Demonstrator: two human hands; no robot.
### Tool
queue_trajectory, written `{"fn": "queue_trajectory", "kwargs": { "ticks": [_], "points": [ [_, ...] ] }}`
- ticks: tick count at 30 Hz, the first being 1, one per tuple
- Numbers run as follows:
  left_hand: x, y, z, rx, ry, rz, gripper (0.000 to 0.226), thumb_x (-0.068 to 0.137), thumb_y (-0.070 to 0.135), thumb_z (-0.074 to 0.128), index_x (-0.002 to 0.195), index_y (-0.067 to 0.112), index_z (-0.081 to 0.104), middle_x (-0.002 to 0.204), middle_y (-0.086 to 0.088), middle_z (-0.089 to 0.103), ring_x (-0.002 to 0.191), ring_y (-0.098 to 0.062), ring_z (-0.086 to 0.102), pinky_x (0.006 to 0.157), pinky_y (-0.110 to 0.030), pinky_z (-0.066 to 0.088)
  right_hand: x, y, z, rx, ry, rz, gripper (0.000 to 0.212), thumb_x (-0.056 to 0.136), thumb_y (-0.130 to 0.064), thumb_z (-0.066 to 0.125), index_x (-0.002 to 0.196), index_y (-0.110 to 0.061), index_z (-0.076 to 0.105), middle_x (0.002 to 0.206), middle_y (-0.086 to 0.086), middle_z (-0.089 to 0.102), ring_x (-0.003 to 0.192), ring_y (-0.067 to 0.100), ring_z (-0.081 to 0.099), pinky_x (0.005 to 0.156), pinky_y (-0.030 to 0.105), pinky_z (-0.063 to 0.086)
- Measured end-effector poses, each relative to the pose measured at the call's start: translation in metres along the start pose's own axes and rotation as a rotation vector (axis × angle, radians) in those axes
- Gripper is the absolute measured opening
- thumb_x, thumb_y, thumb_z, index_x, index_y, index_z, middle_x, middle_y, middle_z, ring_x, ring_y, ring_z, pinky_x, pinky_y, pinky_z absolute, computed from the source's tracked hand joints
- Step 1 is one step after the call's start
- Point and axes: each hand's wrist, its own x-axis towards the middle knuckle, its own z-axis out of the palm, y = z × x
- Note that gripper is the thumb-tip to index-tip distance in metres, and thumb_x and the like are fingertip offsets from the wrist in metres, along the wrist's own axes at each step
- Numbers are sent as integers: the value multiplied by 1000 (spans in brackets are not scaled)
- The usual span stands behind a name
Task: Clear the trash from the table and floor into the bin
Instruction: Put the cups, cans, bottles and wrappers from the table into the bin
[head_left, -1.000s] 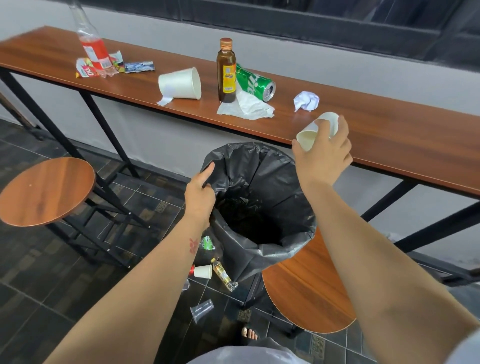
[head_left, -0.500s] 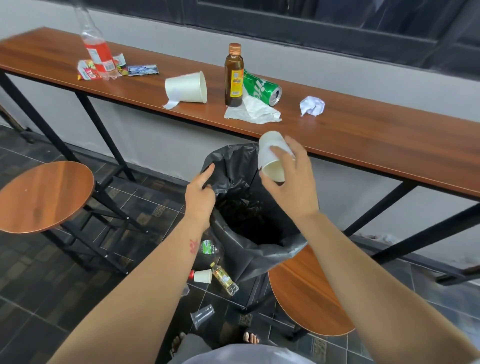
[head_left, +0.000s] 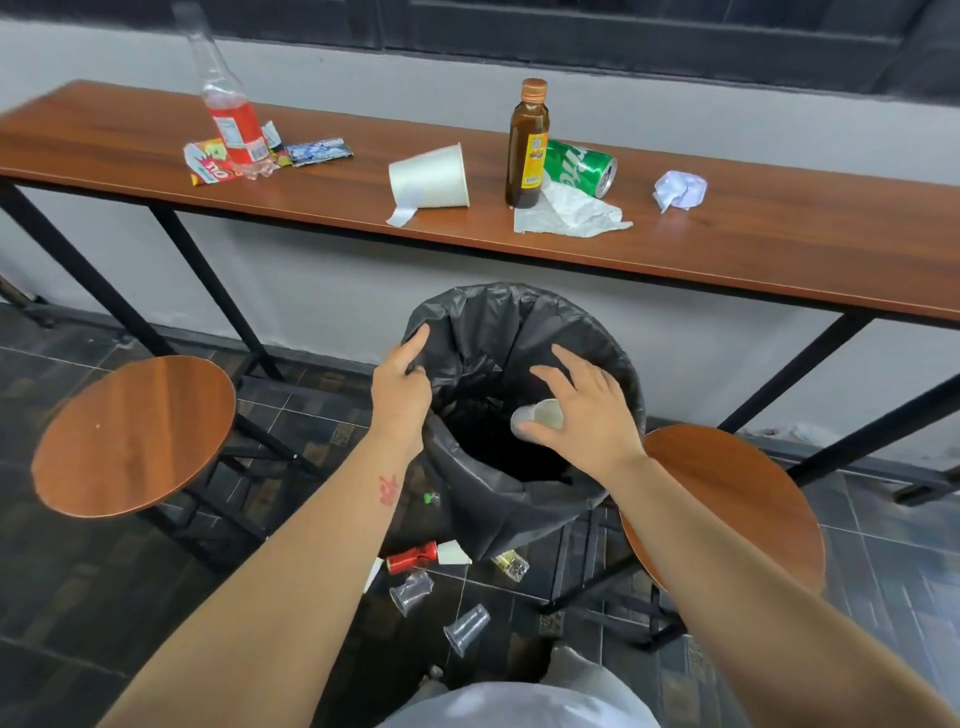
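While the left hand pinches the rim of the black bag lining the bin, the right hand hangs over the bin's mouth with its fingers spread wide. A small paper cup sits just under that hand, over the dark opening; it touches the thumb and palm side, but I cannot tell whether the hand grips it or has let go. The inside of the bin is too dark to show what lies in it.

On the long wooden table behind the bin, trash lies in two groups. Toward the left end stands a clear plastic bottle with red drink in its lower half, and snack wrappers lie flat around its base. Nearer the middle a large white paper cup lies on its side with its mouth turned right. Beside it a brown glass bottle stands upright with its cap on, just beside a green can lying on its side. A crumpled white napkin spreads in front of both, and a balled-up piece of paper sits apart to the right.

On the tiled floor beside the bin lie a red can, a small white cup, a small clear bottle and two clear plastic cups, all on their sides. Round wooden stools stand on either side.
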Motion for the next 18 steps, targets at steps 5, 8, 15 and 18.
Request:
{"fn": "queue_trajectory", "kwargs": {
  "ticks": [5,8,15,18],
  "points": [
    [2,5,-6,-34,-26,-23,59,98,-9,35,135,30,58,152,5,39,110,4,42,75,-1,36,8,-6,-12,1,150,9,63,90,-61,48,143,-27,40,157,-1,29,145,23,23,119,44,19],
    [5,5,-3,-48,-29,-45,56,99,-6,35,135,32,58,152,6,39,83,12,46,53,2,35,21,-4,-26,-9,253,39,60,93,-57,46,143,-25,41,156,-1,31,145,22,24,119,43,19],
    [15,11,7,-49,-18,-52,58,98,-7,34,132,32,60,149,6,43,109,-7,55,82,-17,44,84,11,-60,11,411,66,53,97,-40,49,144,-17,40,156,4,31,144,25,25,118,41,21],
    [25,11,11,-51,-20,-44,60,96,-9,35,128,34,62,145,5,48,117,-18,58,102,-36,46,118,19,-70,24,467,84,53,95,-39,52,141,-14,42,153,7,36,142,27,29,117,41,23]
  ]
}}
